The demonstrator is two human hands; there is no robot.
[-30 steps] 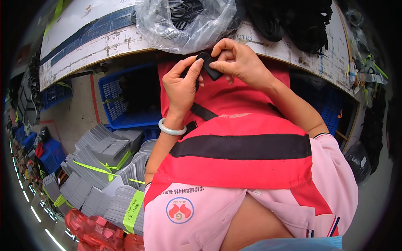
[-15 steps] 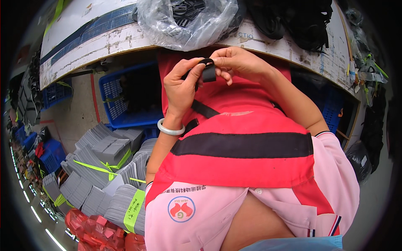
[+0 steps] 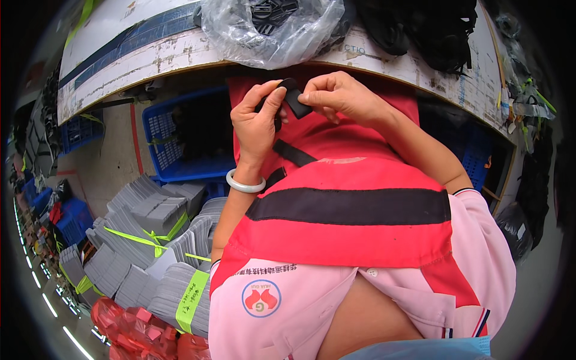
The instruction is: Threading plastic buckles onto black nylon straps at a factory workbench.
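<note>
Nearest to the camera, a pink short-sleeved shirt under a red apron with a broad black band (image 3: 354, 207) is filling the lower middle of the view, and both forearms are rising from it toward the near edge of the worktop. The left hand (image 3: 257, 120), wearing a pale smooth bangle (image 3: 245, 183) at the wrist, is curling its fingers around the left end of a small flat black plastic clip (image 3: 295, 99), thumb pressing on top. The right hand (image 3: 339, 96) is pinching the clip's right end between thumb and forefinger, the other fingers folded in. The clip is sitting between the two hands, held in the air just in front of the near edge of the scuffed white worktop with a blue stripe (image 3: 150, 57), not resting on it; its long axis is running slantwise, from upper left down to lower right, so the right hand is holding the lower end and the left hand the upper one. Both hands are equally close, touching it. A black strap (image 3: 294, 153) is hanging below the hands across the apron; whether it joins the clip cannot be told. Farther off, on the worktop just beyond the hands, a crumpled clear plastic bag of black parts (image 3: 270, 27) is lying.
</note>
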